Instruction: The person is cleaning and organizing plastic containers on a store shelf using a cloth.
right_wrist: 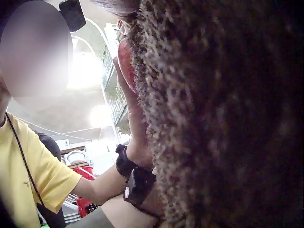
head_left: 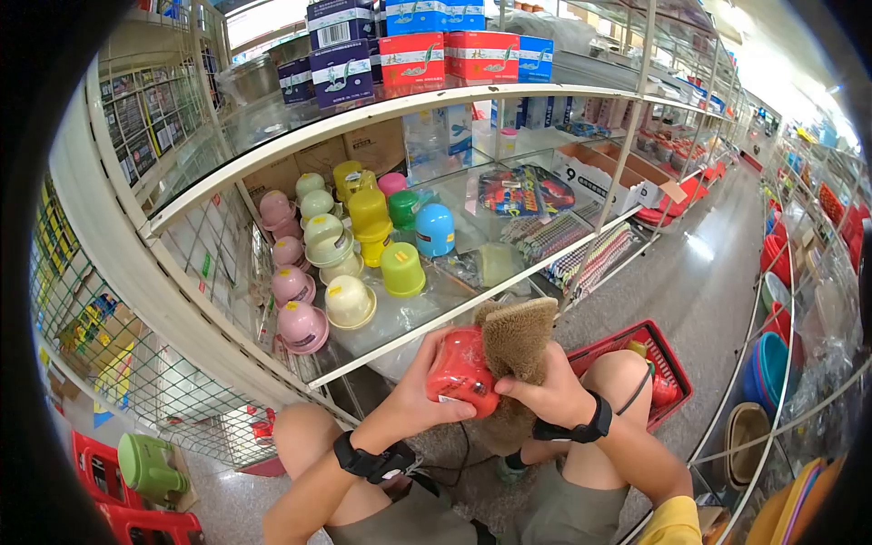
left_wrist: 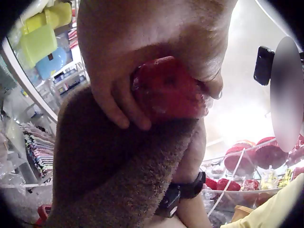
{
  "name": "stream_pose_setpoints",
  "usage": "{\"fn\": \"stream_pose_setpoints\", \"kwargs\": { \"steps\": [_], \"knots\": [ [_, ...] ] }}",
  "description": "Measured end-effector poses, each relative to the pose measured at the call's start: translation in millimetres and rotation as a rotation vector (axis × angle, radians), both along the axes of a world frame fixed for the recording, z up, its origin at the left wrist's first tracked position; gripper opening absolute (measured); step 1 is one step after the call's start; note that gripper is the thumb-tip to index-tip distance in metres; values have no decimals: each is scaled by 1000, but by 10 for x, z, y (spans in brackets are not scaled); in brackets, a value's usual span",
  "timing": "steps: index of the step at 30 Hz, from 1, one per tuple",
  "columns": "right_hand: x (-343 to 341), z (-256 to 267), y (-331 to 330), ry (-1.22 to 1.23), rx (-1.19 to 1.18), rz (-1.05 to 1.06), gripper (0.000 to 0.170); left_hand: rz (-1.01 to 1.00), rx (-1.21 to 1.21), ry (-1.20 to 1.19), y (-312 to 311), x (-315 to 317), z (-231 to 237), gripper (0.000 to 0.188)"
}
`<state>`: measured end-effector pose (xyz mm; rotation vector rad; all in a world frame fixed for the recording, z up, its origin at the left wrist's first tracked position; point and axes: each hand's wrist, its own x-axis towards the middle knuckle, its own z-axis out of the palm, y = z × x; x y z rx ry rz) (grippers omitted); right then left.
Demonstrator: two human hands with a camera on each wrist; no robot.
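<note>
In the head view, my left hand (head_left: 413, 395) grips a shiny red plastic container (head_left: 461, 368) with a white label low on its side. My right hand (head_left: 556, 397) holds a thick brown fluffy cloth (head_left: 520, 338), thumb in front, and the cloth lies against the container's right side. Seen from the left wrist, fingers curl round the red container (left_wrist: 168, 90) while the brown cloth (left_wrist: 109, 166) hangs under it. Brown pile (right_wrist: 199, 118) fills most of the right wrist view and hides the right fingers. Both hands are above the lap, before the shelf's front edge.
Dome-topped containers in pink (head_left: 302, 327), cream (head_left: 350, 302), lime green (head_left: 402, 269) and blue (head_left: 435, 230) stand on the glass shelf. A red shopping basket (head_left: 688, 386) sits beside the right knee. Red stools (head_left: 150, 524) are at lower left; another stocked rack lines the right.
</note>
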<state>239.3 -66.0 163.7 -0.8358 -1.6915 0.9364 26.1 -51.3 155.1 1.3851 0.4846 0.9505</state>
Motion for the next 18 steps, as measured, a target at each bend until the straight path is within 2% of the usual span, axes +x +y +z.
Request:
{"fn": "stream_pose_setpoints", "kwargs": {
  "steps": [5,9,11,13,18],
  "knots": [
    [-47,50,-72,31,85,-60,38,9,56,42,-22,12,-42,106],
    [-70,103,-93,24,3,-147,32,42,106,115,-48,25,-53,111],
    [-64,87,-66,10,86,-171,27,43,109,145,-46,45,-57,112],
    [-85,105,-76,49,79,-169,26,39,21,107,-34,42,-26,114],
    [5,38,-72,121,20,-106,29,57,68,108,5,20,65,113]
  ]
}}
